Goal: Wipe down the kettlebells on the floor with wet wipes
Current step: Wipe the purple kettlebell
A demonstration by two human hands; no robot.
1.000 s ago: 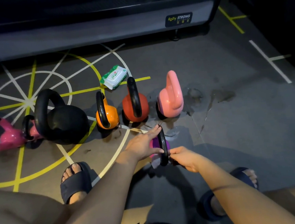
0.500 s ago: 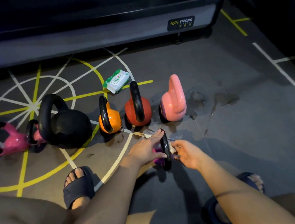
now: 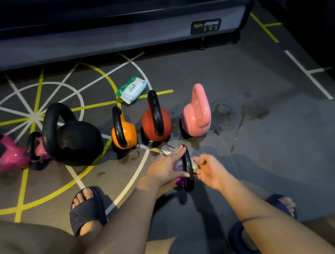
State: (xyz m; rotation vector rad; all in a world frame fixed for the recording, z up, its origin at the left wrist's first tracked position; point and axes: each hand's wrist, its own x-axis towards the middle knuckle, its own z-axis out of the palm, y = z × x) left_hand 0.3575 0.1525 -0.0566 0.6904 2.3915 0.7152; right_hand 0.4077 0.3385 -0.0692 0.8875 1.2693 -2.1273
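Here the small purple kettlebell (image 3: 179,181) stands on the floor (image 3: 265,159) in front of the row, just before the red kettlebell (image 3: 148,126) and the pink kettlebell (image 3: 196,114), between the person's two hands. The left hand (image 3: 165,170) lies against its black handle (image 3: 188,183) from the left, its grip wide: fingers straight, forefinger up at the top of the loop, thumb lower down. The right hand (image 3: 209,170) comes in from the other side, its grip narrow, fingers curled and pinching a crumpled whitish wet wipe (image 3: 195,164) that touches the handle. Further left in the row are the orange kettlebell (image 3: 128,133), the big black kettlebell (image 3: 77,140) and two magenta kettlebells (image 3: 12,157) lying tilted. The pack of wet wipes (image 3: 132,89) lies behind the orange and red ones, apart from them. Wet patches (image 3: 253,112) darken the floor to the right of the pink one. Both feet wear dark slippers (image 3: 87,211)
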